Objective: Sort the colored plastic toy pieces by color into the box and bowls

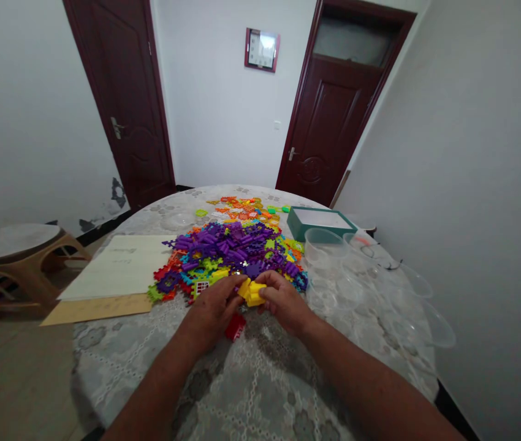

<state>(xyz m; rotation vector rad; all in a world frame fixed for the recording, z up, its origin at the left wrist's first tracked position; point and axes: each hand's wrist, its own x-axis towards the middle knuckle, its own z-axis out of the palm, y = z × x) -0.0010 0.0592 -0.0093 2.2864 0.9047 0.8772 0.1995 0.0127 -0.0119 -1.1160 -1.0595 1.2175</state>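
Left hand (pixel 214 304) and right hand (pixel 283 300), grip pinched, hold yellow block (pixel 255 295), long axis running roughly crosswise

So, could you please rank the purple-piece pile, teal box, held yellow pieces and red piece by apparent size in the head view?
1. Purple-piece pile
2. Teal box
3. Yellow pieces and red piece: order unsure, both partly hidden.
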